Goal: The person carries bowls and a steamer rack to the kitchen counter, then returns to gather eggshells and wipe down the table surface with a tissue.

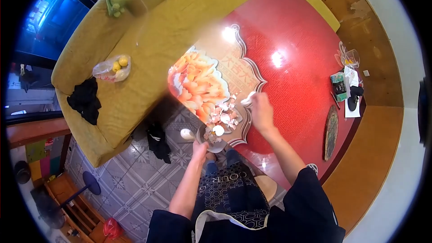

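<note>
At the table's near left edge, my left hand (200, 149) is closed on the side of a pale bowl (217, 146). Scraps show inside the bowl, which is just below the tabletop edge. A white rounded object (186, 133) sticks out beside the bowl; its kind is unclear. Pinkish and white scraps (225, 116) lie in a heap on the table right by the bowl. My right hand (262, 111) is closed on a white wad (247, 99), perhaps tissue or cloth, against the tabletop to the right of the heap.
The red patterned table (297, 76) has a flower print on its left end. Along its right side are a dark oval board (330, 132), a green packet (338, 86) and a glass (351, 58). A yellow sofa (148, 27) holds a bag of yellow fruit (112, 68) and black cloth (85, 101).
</note>
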`<state>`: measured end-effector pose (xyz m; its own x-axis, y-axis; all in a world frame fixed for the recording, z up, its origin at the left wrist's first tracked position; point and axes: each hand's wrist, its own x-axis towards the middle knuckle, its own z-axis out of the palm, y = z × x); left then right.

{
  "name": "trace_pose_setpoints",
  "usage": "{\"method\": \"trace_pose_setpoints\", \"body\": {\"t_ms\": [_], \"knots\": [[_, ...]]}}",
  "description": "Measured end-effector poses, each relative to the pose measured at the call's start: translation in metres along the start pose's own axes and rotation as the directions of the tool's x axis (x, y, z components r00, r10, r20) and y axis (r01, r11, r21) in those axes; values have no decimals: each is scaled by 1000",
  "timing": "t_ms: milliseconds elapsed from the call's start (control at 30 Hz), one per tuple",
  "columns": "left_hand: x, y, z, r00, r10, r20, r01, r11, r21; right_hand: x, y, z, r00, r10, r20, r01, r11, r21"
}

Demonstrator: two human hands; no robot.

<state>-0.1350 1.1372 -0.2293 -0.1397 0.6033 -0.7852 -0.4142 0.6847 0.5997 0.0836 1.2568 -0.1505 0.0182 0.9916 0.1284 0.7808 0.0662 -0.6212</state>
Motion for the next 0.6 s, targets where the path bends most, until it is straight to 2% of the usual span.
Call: {"method": "trace_pose_setpoints", "body": {"t_ms": [67, 100, 167, 200, 400, 433, 600], "knots": [[4, -3, -3, 1000, -10, 22, 10, 1000, -10, 8, 14, -11, 984, 174, 30, -173, 985, -22], [6, -6, -5, 1000, 14, 14, -14, 1000, -17, 4, 21, -9, 984, 177, 29, -176, 984, -26], [10, -9, -7, 1000, 6, 19, -6, 1000, -9, 0, 32, 1, 998, 55, -34, -62, 966, -252], [10, -10, -7, 1000, 1, 19, -1, 1000, 0, -6, 29, 8, 997, 76, -22, -79, 948, -308], [9, -9, -3, 999, -44, 9, 43, 999, 20, -50, -15, 34, 994, 107, 23, -99, 966, -240], [11, -14, -3, 1000, 16, 26, -14, 999, -46, -57, -22, 37, 994, 107, 31, -97, 969, -226], [10, -10, -1, 999, 16, 32, -15, 1000, -27, -78, -51, 44, 991, 103, 87, -87, 982, -170]]}}
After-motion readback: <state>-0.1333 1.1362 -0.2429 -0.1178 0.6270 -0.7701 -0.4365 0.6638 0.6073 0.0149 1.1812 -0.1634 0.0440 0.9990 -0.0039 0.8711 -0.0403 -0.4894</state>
